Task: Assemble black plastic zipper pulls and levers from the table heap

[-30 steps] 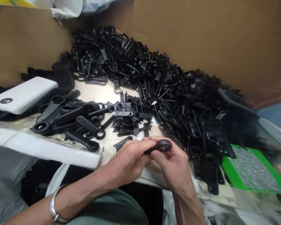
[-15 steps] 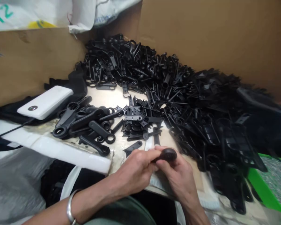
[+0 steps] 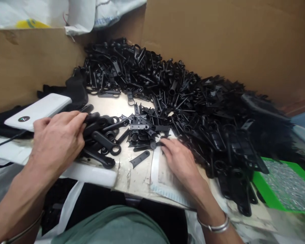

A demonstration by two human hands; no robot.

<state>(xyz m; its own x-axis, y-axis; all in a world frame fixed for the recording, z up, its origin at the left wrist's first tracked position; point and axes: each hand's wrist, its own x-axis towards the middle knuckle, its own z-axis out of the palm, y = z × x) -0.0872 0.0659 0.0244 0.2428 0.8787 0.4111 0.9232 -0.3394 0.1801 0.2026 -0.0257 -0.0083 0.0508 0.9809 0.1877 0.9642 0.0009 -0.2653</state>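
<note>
My left hand (image 3: 58, 139) reaches over the left-hand heap of black plastic handles (image 3: 105, 142) with ringed ends. Its fingers are curled down around a dark handle (image 3: 93, 118), mostly hidden by the hand. At the near edge of the middle heap of flat black plastic pieces (image 3: 139, 127), my right hand (image 3: 180, 157) has thumb and fingers closed on the end of a small black plastic piece (image 3: 158, 144). One flat black strip (image 3: 140, 159) with a forked end lies alone between the hands.
A large mound of black parts (image 3: 142, 71) runs along cardboard walls (image 3: 218, 37). A white power bank (image 3: 38, 110) with a cable lies at left. White foam (image 3: 91, 174) edges the table. At right, a green tray (image 3: 269, 198) holds small clear pieces.
My hands have parted from the black handle they held together. The left moved left to the handle heap; the right moved forward to the flat pieces. The view shifted slightly right.
</note>
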